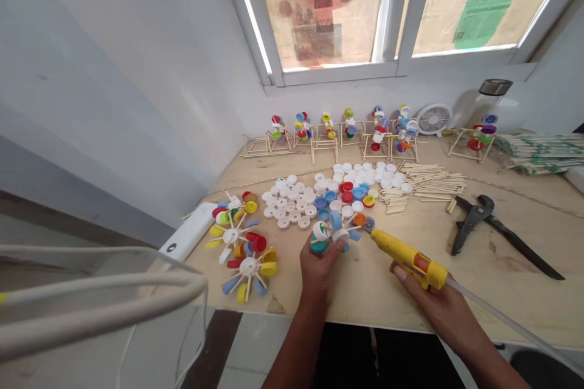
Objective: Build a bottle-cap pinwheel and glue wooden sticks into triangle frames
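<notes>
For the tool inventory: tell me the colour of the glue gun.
The glue gun is yellow, clearest in the head view.

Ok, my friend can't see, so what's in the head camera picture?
A person's left hand holds a small pinwheel of bottle caps on a wooden table while the right hand points a yellow glue gun at it. Around them lie loose caps, three more pinwheels, wooden sticks and black shears, with a row of cap models under the window.
</notes>
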A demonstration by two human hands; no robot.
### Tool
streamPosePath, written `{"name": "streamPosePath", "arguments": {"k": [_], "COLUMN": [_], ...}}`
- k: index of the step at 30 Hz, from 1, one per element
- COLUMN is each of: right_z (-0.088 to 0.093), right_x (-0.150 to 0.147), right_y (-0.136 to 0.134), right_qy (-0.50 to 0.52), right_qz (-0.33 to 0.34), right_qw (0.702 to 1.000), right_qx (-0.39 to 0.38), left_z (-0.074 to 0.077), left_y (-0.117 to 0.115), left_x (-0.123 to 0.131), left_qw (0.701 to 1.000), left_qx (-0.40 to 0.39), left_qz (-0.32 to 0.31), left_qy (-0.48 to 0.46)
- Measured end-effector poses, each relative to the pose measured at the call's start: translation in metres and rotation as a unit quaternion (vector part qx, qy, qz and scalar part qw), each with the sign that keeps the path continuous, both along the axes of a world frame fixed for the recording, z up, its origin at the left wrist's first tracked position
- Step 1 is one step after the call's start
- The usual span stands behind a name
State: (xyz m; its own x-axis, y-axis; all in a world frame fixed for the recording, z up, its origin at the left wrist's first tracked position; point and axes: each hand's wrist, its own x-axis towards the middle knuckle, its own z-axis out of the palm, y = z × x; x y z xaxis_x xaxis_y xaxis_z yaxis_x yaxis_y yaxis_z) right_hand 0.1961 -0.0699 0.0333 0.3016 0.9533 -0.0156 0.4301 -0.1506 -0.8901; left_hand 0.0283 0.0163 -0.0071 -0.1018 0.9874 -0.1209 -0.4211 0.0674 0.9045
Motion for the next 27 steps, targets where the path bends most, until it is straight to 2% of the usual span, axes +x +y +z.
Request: {"name": "streamPosePath", "arguments": {"k": [6,14,20,27], "right_z": [0.001,-0.003,-0.008,-0.004], "right_x": [-0.004,-0.017,-0.011,-0.013], "right_y": [0.006,0.008,0.011,0.012], "right_qy": [-0.028,-0.019,-0.040,-0.060], "right_qz": [0.048,-0.026,0.014,0.008], "right_qw": [0.998,0.998,0.998,0.998], "right_qx": [0.021,0.062,0.039,0.025], "left_z": [-0.002,-0.001,-0.002,-0.003], "left_y": [0.000,0.001,0.000,0.000], "left_x": [-0.002,-0.004,-0.004,-0.006], "left_qw": [0.999,0.999,0.997,0.995], "left_qx": [-0.006,0.005,0.020,0.027], "left_qz": [0.021,0.010,0.005,0.000], "left_qy": [0.028,0.052,0.070,0.095]}}
